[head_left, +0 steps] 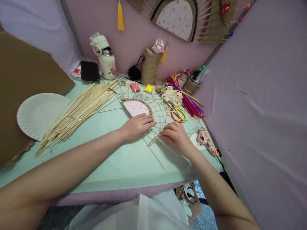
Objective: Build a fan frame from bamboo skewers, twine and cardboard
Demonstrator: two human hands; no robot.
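A half-round craft piece (136, 108) with pink-dotted fabric and a brown rim lies on the green tabletop, thin sticks fanning out from its curve. Across its lower right end my left hand (139, 126) lies flat, fingers stretched out. Just right of it, my right hand (176, 135) has its fingers bent and pinched together at the sticks and twine; what lies between the fingertips is too small to name. Loose thin sticks (163, 143) lie between and below my hands.
A bundle of sticks (79, 111) and a paper plate (39, 113) lie left. Scissors (179, 114), pipe cleaners (192, 103) and a glue gun (206, 141) are right. Behind stand a bottle (107, 64) and a twine roll (150, 67).
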